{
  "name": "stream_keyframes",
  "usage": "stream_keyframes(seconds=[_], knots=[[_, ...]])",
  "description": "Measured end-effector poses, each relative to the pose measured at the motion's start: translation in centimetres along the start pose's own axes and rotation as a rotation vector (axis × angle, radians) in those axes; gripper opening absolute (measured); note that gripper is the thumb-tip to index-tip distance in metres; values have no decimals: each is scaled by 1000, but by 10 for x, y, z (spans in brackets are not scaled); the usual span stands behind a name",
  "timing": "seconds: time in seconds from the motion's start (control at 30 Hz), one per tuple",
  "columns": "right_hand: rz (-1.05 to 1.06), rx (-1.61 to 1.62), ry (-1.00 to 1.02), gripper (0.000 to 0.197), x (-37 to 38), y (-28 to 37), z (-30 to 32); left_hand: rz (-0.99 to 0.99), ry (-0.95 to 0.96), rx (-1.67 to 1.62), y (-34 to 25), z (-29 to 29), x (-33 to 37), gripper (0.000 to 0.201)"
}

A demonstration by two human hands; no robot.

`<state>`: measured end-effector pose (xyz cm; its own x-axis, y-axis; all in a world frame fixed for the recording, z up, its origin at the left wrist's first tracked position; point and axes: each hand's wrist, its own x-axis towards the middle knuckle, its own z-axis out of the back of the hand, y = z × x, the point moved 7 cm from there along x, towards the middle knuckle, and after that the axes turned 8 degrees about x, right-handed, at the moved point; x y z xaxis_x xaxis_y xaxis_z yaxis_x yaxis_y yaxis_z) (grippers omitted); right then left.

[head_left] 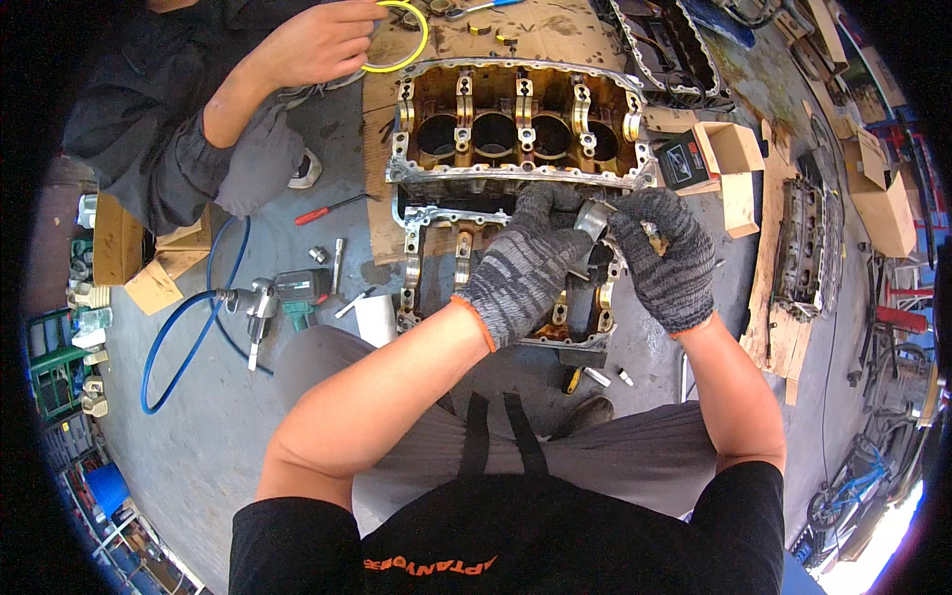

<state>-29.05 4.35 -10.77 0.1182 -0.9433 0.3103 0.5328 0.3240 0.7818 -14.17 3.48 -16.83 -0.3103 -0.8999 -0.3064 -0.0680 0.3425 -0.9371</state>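
Both my hands wear grey knit gloves. My left hand (526,263) and my right hand (666,260) meet over a lower engine part (421,273) and together grip a curved metal bearing shell (593,218). Just beyond it lies an upturned engine block (516,124) with several bearing saddles and round bores, resting on cardboard. At the top left, another person's hand (317,45) holds a yellow ring (407,40).
On the concrete floor to the left lie a pneumatic impact wrench (283,296) with a blue hose (183,327), a red screwdriver (322,211) and sockets. Open cardboard boxes (719,159) sit right of the block. More engine parts (808,243) lie at right.
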Motion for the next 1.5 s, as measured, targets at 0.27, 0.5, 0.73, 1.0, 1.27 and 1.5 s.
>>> stream_keyframes(seconds=[0.27, 0.5, 0.73, 1.0, 1.27, 1.5], knots=[[240, -109, 61, 24, 4, 3, -5, -40, 125, 354, 2, 3, 3, 47], [86, -121, 103, 29, 8, 6, -10, -256, 29, 554, -5, 12, 2, 52], [20, -183, 182, 28, 14, 5, -30, -435, -183, 888, -22, 16, -3, 61], [105, -20, -195, 18, 47, 11, -32, -374, -244, 526, -43, 43, 4, 47], [108, 68, -402, 19, 81, 12, -80, -307, -276, 406, -60, 98, 8, 42], [43, 163, -207, 24, 110, 19, -124, -408, -477, 660, -83, 151, 1, 34]])
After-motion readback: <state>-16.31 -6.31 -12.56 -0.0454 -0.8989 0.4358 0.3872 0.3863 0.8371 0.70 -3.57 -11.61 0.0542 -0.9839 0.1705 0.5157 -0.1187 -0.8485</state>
